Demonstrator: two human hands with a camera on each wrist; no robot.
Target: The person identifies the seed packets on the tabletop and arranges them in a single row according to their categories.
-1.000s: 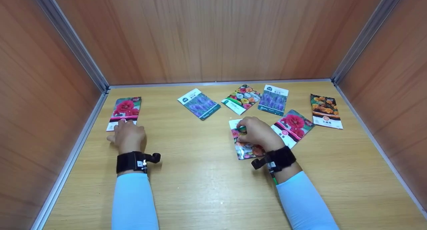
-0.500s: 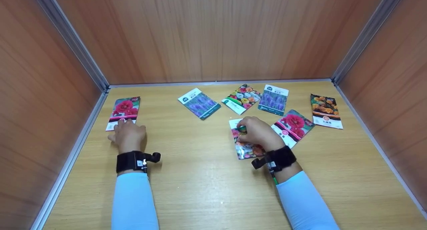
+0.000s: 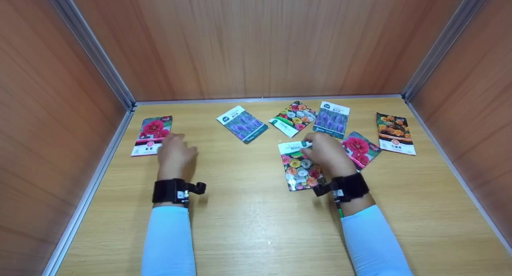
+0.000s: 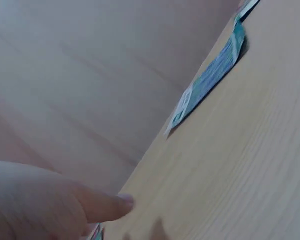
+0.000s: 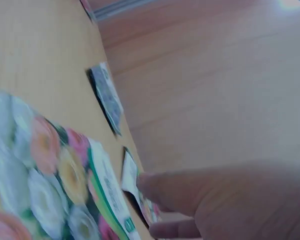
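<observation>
Several flower seed packets lie on the wooden table. My left hand (image 3: pixel 176 154), fingers extended, is just right of the packet with a pink-red flower (image 3: pixel 152 134) at the far left. In the left wrist view its thumb (image 4: pixel 110 205) points out over bare wood, gripping nothing. My right hand (image 3: pixel 330 152) hovers at the upper right corner of a packet of mixed-colour flowers (image 3: pixel 298 172). The right wrist view shows that packet (image 5: pixel 50 175) lying flat, its fingers (image 5: pixel 175 192) apart from it. Another pink-red flower packet (image 3: pixel 360 148) is partly hidden behind this hand.
Toward the back lie a tilted lavender packet (image 3: pixel 243 125), a second mixed-flower packet (image 3: pixel 295 118) and another lavender packet (image 3: pixel 332 120). An orange-flower packet (image 3: pixel 396 134) is at the right. Wood-grain panels (image 3: pixel 260 40) with metal edging close the back and both sides.
My left hand has come off the left pink-red packet and shifted right. My right hand has lifted from the mixed-flower packet and moved slightly up and right, exposing more of it.
</observation>
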